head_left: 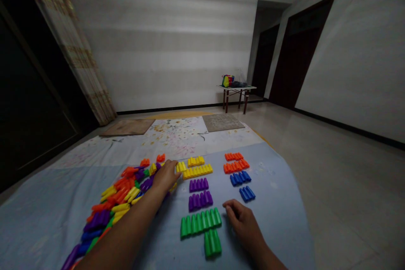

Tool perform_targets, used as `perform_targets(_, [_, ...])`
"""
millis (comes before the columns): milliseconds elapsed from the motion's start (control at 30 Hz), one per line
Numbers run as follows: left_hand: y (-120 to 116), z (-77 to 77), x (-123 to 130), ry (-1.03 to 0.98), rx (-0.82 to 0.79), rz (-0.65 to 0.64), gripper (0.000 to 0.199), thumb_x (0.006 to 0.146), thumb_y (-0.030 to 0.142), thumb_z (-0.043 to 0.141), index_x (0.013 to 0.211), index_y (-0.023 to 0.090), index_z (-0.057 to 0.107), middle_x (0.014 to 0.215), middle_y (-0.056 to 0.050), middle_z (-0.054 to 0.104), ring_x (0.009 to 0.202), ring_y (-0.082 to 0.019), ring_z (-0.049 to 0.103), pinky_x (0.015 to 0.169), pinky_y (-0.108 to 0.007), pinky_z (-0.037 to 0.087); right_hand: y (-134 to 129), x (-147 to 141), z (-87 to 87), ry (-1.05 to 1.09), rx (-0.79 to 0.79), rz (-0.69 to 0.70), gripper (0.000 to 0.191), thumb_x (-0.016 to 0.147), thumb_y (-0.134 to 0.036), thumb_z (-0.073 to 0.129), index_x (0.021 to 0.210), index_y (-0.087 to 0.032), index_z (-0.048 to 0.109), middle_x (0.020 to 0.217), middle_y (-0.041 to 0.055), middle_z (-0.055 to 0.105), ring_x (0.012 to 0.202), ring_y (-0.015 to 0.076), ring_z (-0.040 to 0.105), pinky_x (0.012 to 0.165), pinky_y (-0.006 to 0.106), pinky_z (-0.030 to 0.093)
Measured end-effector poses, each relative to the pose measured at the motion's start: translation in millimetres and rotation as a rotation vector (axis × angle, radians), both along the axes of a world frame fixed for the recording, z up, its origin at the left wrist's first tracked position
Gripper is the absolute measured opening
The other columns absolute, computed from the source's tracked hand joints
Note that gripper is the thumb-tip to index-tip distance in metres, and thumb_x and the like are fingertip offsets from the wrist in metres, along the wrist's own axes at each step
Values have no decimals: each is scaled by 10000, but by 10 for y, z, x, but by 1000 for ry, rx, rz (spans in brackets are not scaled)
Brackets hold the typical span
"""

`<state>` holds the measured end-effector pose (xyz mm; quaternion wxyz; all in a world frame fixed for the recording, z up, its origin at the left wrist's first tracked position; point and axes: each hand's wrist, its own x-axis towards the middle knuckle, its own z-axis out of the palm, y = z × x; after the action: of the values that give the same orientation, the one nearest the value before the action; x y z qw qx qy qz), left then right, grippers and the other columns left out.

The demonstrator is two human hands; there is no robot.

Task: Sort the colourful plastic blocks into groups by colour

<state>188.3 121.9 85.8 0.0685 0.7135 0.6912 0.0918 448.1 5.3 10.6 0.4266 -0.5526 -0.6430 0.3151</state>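
Observation:
My left hand (pixel 166 176) reaches over the right edge of a mixed pile of coloured plastic pieces (pixel 122 192); its fingertips are beside a short yellow piece (pixel 181 166), and whether they grip it is unclear. My right hand (pixel 242 219) rests near the cloth with fingers curled together, right of the green row (pixel 201 222); nothing shows in it. Between the hands lie yellow rows (pixel 198 171), purple rows (pixel 200 201) and a smaller green block (pixel 212 243). Orange rows (pixel 236 166) and blue rows (pixel 240 178) form another column to the right.
A pale blue and floral cloth (pixel 268 173) covers the table. At its far side lie a brown board (pixel 128 127) and a grey board (pixel 223 122). A small table (pixel 252 87) holding a colourful bag (pixel 228 80) stands by the back wall.

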Motion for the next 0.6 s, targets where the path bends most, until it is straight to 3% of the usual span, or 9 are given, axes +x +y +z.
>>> perform_targets(267, [513, -175, -3, 34, -95, 90, 333, 713, 321, 555, 1021, 196, 582, 1096, -101, 615, 1021, -217, 572, 802, -273, 427, 39, -12, -76, 7, -12, 4, 314, 833, -400, 428, 819, -182, 653, 726, 43, 684, 679, 184, 617, 643, 240, 454])
perform_targets(467, [667, -283, 91, -19, -135, 24, 298, 721, 282, 591, 1007, 198, 600, 1045, -87, 656, 991, -192, 592, 816, -277, 432, 76, 0, -142, -24, -6, 30, 331, 835, -410, 419, 823, -178, 656, 730, 53, 690, 653, 184, 619, 650, 243, 466])
perform_targets(600, [685, -316, 170, -66, -119, 22, 436, 732, 255, 604, 1149, 153, 525, 1138, -97, 612, 1025, -182, 569, 876, -320, 419, 82, 10, -160, -24, 0, 21, 345, 833, -428, 426, 822, -180, 666, 730, 56, 695, 636, 184, 619, 629, 245, 474])
